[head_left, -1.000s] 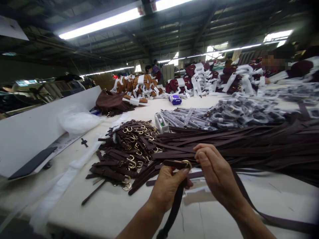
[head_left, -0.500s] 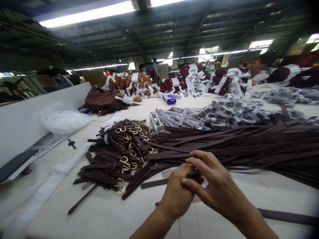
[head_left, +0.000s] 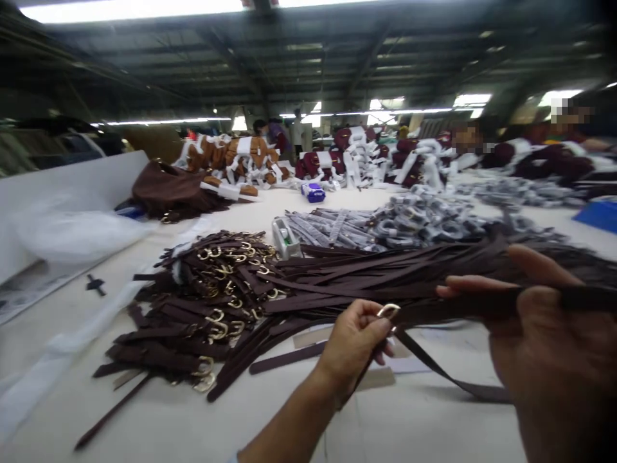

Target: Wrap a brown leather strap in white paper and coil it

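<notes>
Between the left grip and right grip, a dark strap extends from a gold buckle; the left pinches its buckle end, likely for steadiness; the blurred right, fingers part-spread, seemingly clasps the strap.

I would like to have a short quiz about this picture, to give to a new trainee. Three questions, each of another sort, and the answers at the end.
1. Multiple choice: what do the fingers of the left hand grip?
A) a purple packet
B) a gold buckle
C) a clear plastic bag

2. True or false: the right hand is empty.

3. Fill the gap: in the picture, the heap of buckled straps lies to the ___ of the plastic-wrapped pieces.

Key
1: B.
2: False; it holds a dark strap.
3: left.
</notes>
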{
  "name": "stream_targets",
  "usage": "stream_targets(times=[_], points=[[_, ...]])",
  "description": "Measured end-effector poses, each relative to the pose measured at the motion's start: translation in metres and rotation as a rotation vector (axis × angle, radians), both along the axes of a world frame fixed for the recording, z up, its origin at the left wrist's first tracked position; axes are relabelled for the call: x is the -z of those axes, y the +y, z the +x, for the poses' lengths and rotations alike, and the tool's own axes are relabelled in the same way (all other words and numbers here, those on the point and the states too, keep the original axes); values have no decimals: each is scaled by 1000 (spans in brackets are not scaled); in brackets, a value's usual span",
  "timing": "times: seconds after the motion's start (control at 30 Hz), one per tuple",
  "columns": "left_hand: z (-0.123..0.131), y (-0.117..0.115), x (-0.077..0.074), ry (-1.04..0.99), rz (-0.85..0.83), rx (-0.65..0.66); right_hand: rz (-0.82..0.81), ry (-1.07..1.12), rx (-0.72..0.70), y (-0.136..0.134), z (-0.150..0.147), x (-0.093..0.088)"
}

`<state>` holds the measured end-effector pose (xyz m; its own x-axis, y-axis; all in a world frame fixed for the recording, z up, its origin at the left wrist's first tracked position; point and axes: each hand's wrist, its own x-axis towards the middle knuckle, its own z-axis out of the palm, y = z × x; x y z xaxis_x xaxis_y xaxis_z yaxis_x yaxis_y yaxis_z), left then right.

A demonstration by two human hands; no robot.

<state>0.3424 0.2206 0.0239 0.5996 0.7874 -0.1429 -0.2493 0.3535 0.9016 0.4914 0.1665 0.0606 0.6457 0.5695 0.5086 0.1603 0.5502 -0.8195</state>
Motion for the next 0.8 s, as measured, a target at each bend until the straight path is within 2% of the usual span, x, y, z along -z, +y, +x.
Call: stream_targets(times=[0.1, 0.2, 0.33, 0.5, 0.67, 0.73, 0.8], points=[[3, 3, 7, -14, -25, 100, -111, 241, -196, 2, 16, -3], [7, 2, 8, 44, -17, 185, -216, 408, -327, 4, 26, 8], [12, 0, 5, 105, 2, 163, -301, 383, -402, 4, 24, 32], [16, 4, 3, 207, 35, 149, -428, 155, -398, -2, 15, 54], [19, 4, 3, 276, 32, 161, -532, -30, -260, -2, 13, 56], [20, 4, 4, 280, 38, 164, -519, 90, -271, 1, 15, 55], [19, 5, 7, 280, 21, 142, -492, 323, -338, 4, 17, 55]])
